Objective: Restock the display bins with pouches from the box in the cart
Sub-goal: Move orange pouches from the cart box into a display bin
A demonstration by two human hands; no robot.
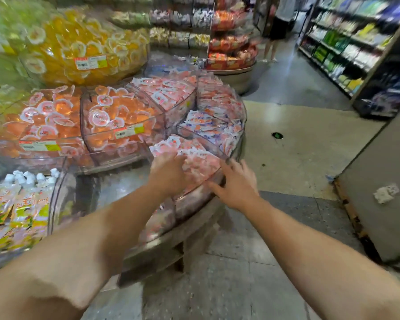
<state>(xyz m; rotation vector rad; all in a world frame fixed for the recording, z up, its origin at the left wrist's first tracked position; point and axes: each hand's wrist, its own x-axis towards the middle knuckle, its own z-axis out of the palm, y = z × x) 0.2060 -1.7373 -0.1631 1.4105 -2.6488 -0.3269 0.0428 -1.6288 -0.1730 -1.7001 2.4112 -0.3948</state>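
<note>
Both hands outstretched, right fingers spread.

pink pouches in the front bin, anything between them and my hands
Nothing visible. The left hand already rests on the pink pouches inside the clear front bin; the right hand lies on the bin's rim beside them.

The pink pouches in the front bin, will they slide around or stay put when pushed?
The pink pouches look glossy and loosely heaped, so they would probably slide. They seem soft, likely flopping when lifted. Piled near the clear bin wall, some might spill over.
</note>
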